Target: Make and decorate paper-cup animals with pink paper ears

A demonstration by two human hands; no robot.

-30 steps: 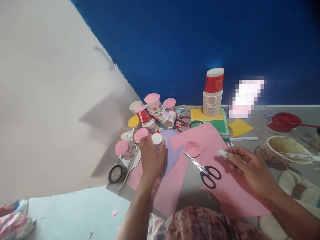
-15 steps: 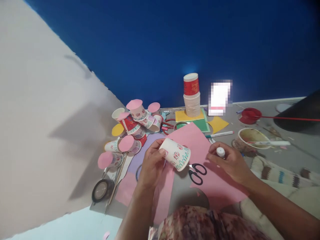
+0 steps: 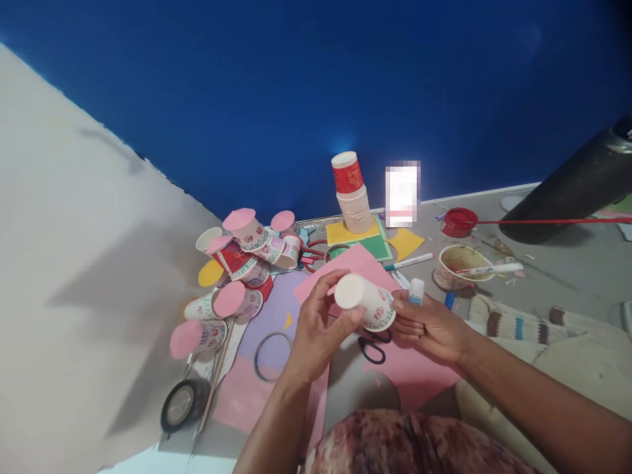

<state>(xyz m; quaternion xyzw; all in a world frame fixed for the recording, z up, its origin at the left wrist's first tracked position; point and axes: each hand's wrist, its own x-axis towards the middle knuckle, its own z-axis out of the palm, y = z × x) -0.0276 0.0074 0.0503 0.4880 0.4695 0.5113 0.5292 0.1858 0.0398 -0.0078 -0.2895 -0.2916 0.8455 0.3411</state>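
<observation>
- Now, in the head view, the left hand (image 3: pixel 316 326) grips a decorated paper cup (image 3: pixel 366 302) at frame centre, fingers wrapped about its closed base end, which faces the camera.
- The cup lies tilted on its side in the air above the pink paper sheet (image 3: pixel 419 368); half a second ago it showed its patterned flank, so it has been turned and lifted closer.
- The right hand (image 3: pixel 429 326) has come in from the right and now touches the cup's rim end, while it pinches a small glue stick (image 3: pixel 416 290) that stands upright between thumb and fingers; a second ago that hand rested flat on the pink sheet.
- Both hands now meet on the cup, so the work seems to have shifted from picking up to handling the cup with glue at hand.
- Black-handled scissors (image 3: pixel 371 347) lie just below the cup, partly hidden.
- At centre left sits a heap of pink-capped cups (image 3: pixel 237 257); a stack of cups (image 3: pixel 353 197) stands at upper centre.
- A tape roll (image 3: pixel 180 405) lies lower left; the bench surface itself is hard to make out.
</observation>
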